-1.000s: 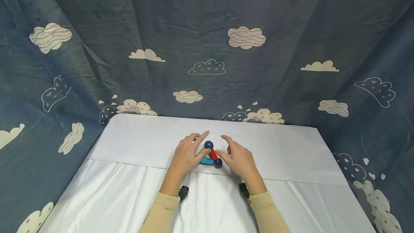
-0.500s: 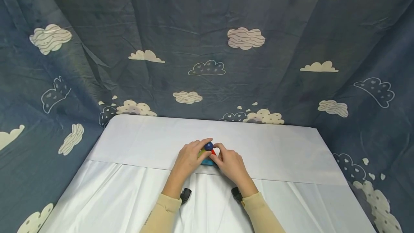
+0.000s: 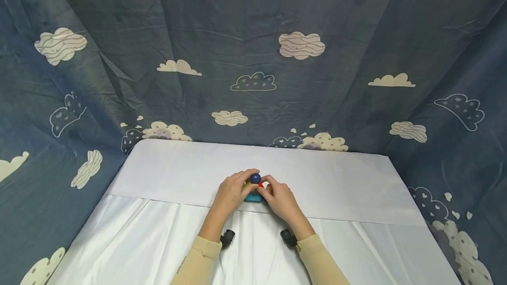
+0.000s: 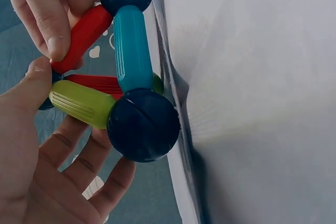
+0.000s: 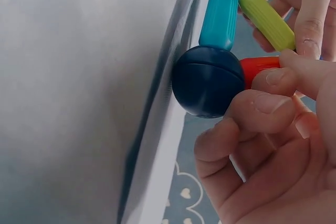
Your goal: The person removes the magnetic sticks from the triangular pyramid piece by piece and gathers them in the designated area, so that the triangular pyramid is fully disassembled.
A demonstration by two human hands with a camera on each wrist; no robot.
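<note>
A: Step in hand, by my reading: joining rods and balls into a small frame. Both hands meet at the magnetic rod-and-ball build (image 3: 254, 188), which sits on the white tabletop (image 3: 340, 184) near its middle, just beyond the fold in the cloth.

B: State of each grip?

A: Left hand (image 3: 230, 195): thumb and fingers curled round the yellow-green rod (image 4: 81, 103), clamped on it. Right hand (image 3: 279, 199): fingertips (image 5: 273, 77) pinch a red rod (image 5: 257, 66) where it meets a dark blue ball (image 5: 207, 80). Neither grip is apart.

B: What else is in the build?

A: A teal rod (image 4: 131, 45) runs between 2 dark blue balls along the tabletop. A 2nd red rod (image 4: 94, 82) lies behind the yellow-green one. A 3rd ball (image 3: 255, 178) tops the frame in the head view.

B: What does the next move call for?

A: My judgement: steady the base with one hand while the raised rod ends seat on that top ball. A sideways pull could break a joint.

B: Containers?

A: None in view. Only the cloud-print curtain (image 3: 253, 56) behind the tabletop.
</note>
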